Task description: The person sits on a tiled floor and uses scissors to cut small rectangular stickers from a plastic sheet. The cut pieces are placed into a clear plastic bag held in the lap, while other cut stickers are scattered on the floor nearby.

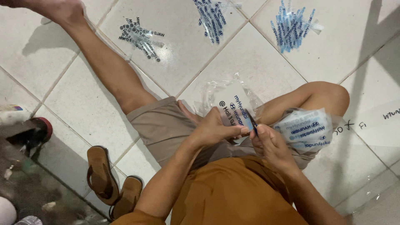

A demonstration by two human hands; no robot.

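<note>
Our left hand (216, 129) pinches a blue strip (249, 121) off the clear printed sheet (229, 102) in our lap, while the right hand (268, 143) grips its other end. Looks partway done: three strip piles (291, 27) lie on the floor tiles (83, 100), and a stack of printed sheets (308, 127) waits on our knee.

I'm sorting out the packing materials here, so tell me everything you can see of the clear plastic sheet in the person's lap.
The clear plastic sheet is thin, glossy, crinkled film with dark and blue printed lettering. It lies tilted across the person's lap between the legs, its upper edge over the white tiled floor. The left hand holds its lower part and partly covers it; the right hand meets it at a small dark-and-blue strip.
</note>
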